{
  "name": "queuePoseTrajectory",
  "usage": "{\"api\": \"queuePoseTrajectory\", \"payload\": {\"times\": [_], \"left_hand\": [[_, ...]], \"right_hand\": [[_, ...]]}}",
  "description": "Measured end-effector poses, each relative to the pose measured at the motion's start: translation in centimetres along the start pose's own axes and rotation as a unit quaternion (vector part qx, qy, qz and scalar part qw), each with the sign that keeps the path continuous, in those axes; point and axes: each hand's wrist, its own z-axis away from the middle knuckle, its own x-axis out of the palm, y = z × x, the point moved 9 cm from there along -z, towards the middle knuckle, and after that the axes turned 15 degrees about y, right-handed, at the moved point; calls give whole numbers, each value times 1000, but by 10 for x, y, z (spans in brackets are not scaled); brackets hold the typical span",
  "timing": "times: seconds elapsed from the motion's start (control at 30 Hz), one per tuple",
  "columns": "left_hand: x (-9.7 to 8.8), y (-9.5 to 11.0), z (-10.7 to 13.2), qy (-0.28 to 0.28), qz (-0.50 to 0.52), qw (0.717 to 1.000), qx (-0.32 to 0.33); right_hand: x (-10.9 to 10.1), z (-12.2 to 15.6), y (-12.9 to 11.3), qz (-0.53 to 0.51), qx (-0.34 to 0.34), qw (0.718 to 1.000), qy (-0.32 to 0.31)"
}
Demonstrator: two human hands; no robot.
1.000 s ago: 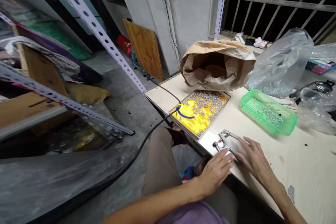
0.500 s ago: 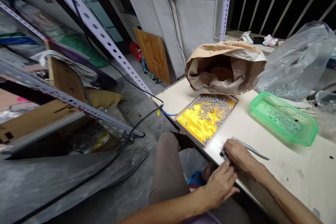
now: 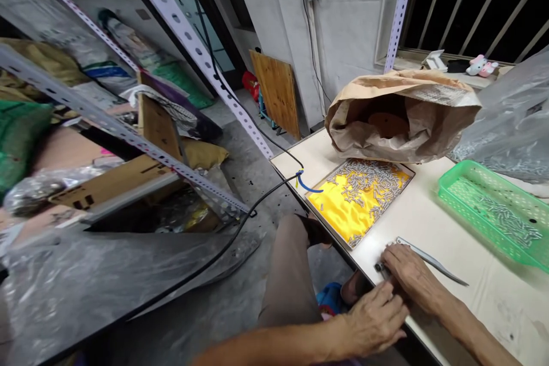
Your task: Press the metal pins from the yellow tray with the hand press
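At the table's near edge, my right hand point(image 3: 409, 271) is closed over a small dark-ended metal piece point(image 3: 380, 267), most of it hidden under the fingers. My left hand point(image 3: 377, 317) is just in front, its fingers curled together against the near side of the same spot. What those left fingers pinch is hidden. Beyond the right hand lies a long curved metal tool point(image 3: 435, 263), flat on the tabletop. A shallow tray point(image 3: 355, 247) lined with shiny yellow cloth point(image 3: 338, 209) holds many small metal screws point(image 3: 371, 180), left of and beyond my hands.
An open brown paper bag point(image 3: 403, 103) lies behind the tray. At the right stand a green basket point(image 3: 454, 183) with screws and a clear plastic bag point(image 3: 506, 120). A black cable point(image 3: 231, 243) crosses to the table corner. A perforated metal post point(image 3: 193, 46) rises left.
The camera view has swung left, so the table and hands appear further right. Both hands keep nearly the same pose at the table edge.
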Motion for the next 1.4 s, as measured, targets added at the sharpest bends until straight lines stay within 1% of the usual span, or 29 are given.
{"api": "queuePoseTrajectory", "payload": {"times": [0.1,0.2,0.23,0.3,0.37,0.43,0.47,0.5,0.57,0.63,0.67,0.7,0.73,0.77,0.8,0.83,0.87,0.9,0.93,0.97,1.03,1.07,1.1,1.17,1.2,1.23,1.3,1.37,1.4], "left_hand": [[-3,-1,0,4,-1,1000,3],[2,-1,2,-5,-4,1000,11],[4,-2,2,-6,-4,1000,13],[7,-3,2,-9,3,1000,12],[12,-4,2,-23,24,999,11],[14,-4,3,-35,49,998,11],[14,-4,3,-33,57,998,10],[12,-4,3,-25,61,998,7],[7,-7,3,-7,60,998,-2],[5,-8,3,3,60,998,-8],[4,-8,4,7,63,998,-10],[4,-8,4,11,65,998,-13],[4,-8,4,14,67,998,-16],[5,-8,4,15,67,997,-18],[6,-7,5,13,67,997,-20],[6,-6,5,12,64,998,-23],[6,-5,5,10,61,998,-24],[4,-5,4,13,58,998,-29],[1,-5,3,20,56,998,-34],[-5,-6,0,32,55,997,-41],[-21,-19,-9,64,50,994,-74],[-30,-31,-15,79,43,991,-103],[-39,-48,-21,88,29,985,-145],[-49,-93,-31,78,-9,963,-256],[-53,-114,-36,73,-32,952,-295],[-54,-134,-39,58,-55,940,-331],[-43,-166,-43,-1,-75,918,-390],[-28,-186,-42,-62,-73,898,-430],[-21,-191,-41,-85,-71,890,-443]], "right_hand": [[-3,-1,0,-31,-10,999,26],[-8,-5,-4,-43,-35,997,50],[-10,-7,-4,-52,-27,997,59],[-13,-11,-1,-81,15,994,76],[-17,-15,-4,-113,43,989,84],[-26,-20,-14,-138,32,985,96],[-35,-22,-17,-149,27,982,110],[-49,-23,-16,-154,31,977,141],[-92,-18,1,-127,65,960,243],[-146,0,30,-35,110,925,361],[-172,12,47,30,134,904,404],[-195,25,65,94,156,880,438],[-217,41,86,153,187,847,474],[-233,55,106,201,216,817,496],[-245,68,129,230,253,788,512],[-248,74,150,233,271,793,493],[-242,72,169,218,275,824,444],[-237,73,182,211,277,841,415],[-230,74,188,206,272,854,394],[-225,76,187,206,263,857,392],[-214,81,167,205,246,850,417],[-204,82,151,191,233,854,424],[-191,82,134,163,224,866,415],[-155,79,96,77,200,905,367],[-135,79,78,37,200,919,337],[-113,79,64,-4,209,932,296],[-74,80,41,-49,236,946,219],[-48,84,28,-56,254,950,173],[-41,85,25,-50,259,950,164]]}}
